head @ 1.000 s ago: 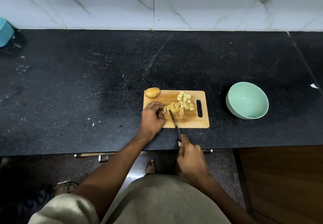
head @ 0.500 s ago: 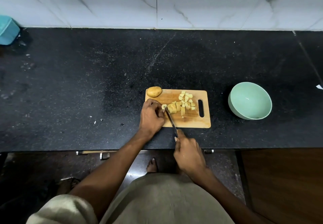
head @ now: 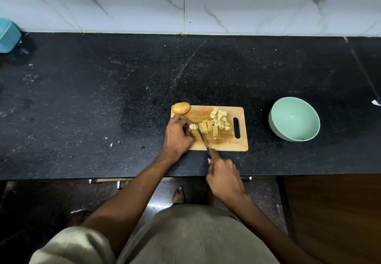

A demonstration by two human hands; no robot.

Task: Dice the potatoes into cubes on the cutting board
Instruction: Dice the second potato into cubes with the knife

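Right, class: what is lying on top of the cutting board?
On the cutting board: a whole potato, cut cubes, and the knife slicing a piece the left hand holds. That hand hides the board's near-left corner.

You have wide bare tabletop (head: 82,103) from 9 through 12 o'clock of the cutting board (head: 224,143), with only the blue container (head: 8,36) far off at 10. At 3 o'clock the green bowl (head: 293,119) blocks a straight sweep, though a dark gap separates it from the board. On the board, a whole potato (head: 181,108) fills the 11 o'clock corner and the cut cubes (head: 219,118) crowd the centre; the near right corner lies bare.
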